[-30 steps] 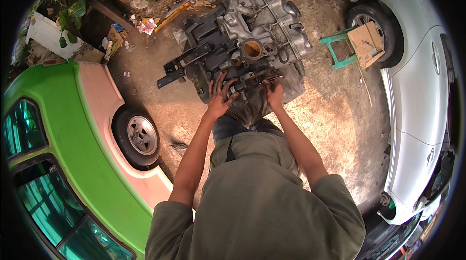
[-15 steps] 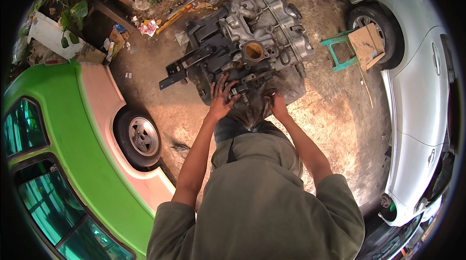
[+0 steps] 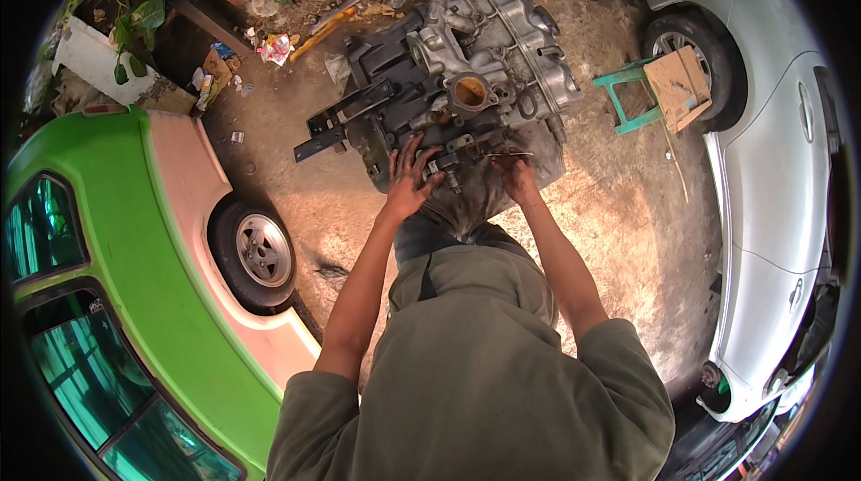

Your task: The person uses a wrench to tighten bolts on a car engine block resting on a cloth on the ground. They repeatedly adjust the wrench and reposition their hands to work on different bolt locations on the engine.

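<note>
A greasy engine of bare grey metal and black parts is in front of me. A round port with a brownish inside faces up near its middle. My left hand lies on the near side of the engine, fingers spread, beside a small metal fitting. Across from it, my right hand pinches a thin metal rod-like tool that lies sideways over the near edge of the engine. Its exact kind is too small to tell. Dark grime covers the fingertips of both hands.
A green and pink vehicle stands at left, a silver car at right. By the car's wheel is a green plastic stool with a cardboard piece on it. Litter and a yellow bar lie beyond the engine.
My right hand has shifted slightly right and turned, and the thin metal tool now shows crosswise at its fingertips. My left hand stays in place.
</note>
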### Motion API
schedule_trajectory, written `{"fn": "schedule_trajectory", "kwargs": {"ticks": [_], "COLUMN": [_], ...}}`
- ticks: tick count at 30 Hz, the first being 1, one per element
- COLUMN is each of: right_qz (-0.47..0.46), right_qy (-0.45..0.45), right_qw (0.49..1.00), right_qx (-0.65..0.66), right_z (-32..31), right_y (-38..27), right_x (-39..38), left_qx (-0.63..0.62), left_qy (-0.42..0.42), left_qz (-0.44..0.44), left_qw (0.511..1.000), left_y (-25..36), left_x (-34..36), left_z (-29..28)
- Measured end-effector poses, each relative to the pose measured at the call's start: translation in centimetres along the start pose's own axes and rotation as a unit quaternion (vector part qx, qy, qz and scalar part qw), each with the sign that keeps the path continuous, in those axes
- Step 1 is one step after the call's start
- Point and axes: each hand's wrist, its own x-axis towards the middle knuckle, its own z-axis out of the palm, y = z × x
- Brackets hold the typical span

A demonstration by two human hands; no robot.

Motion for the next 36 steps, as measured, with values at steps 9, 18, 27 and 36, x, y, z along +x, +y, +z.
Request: {"fn": "schedule_trajectory", "kwargs": {"ticks": [9, 18, 27, 36], "right_qz": [0.083, 0.091, -0.067, -0.124], "right_qy": [0.009, 0.01, 0.127, -0.118], "right_qw": [0.995, 0.993, 0.929, 0.661], "right_qx": [0.055, 0.07, -0.342, -0.731], "right_z": [-1.8, -2.0, 6.7, 7.7], "right_y": [0.2, 1.4, 0.2, -2.2], "right_x": [1.4, 1.1, -1.7, -4.3], "left_qx": [0.021, 0.037, 0.014, 0.011], "left_qy": [-0.025, -0.019, -0.017, -0.019], "left_qz": [-0.004, -0.006, -0.001, 0.0], "left_qw": [0.999, 0.999, 1.0, 1.0], "left_y": [-0.1, 0.0, -0.1, -0.1], "left_x": [0.0, 0.0, 0.0, -0.1], "left_z": [0.0, 0.1, 0.0, -0.1]}}
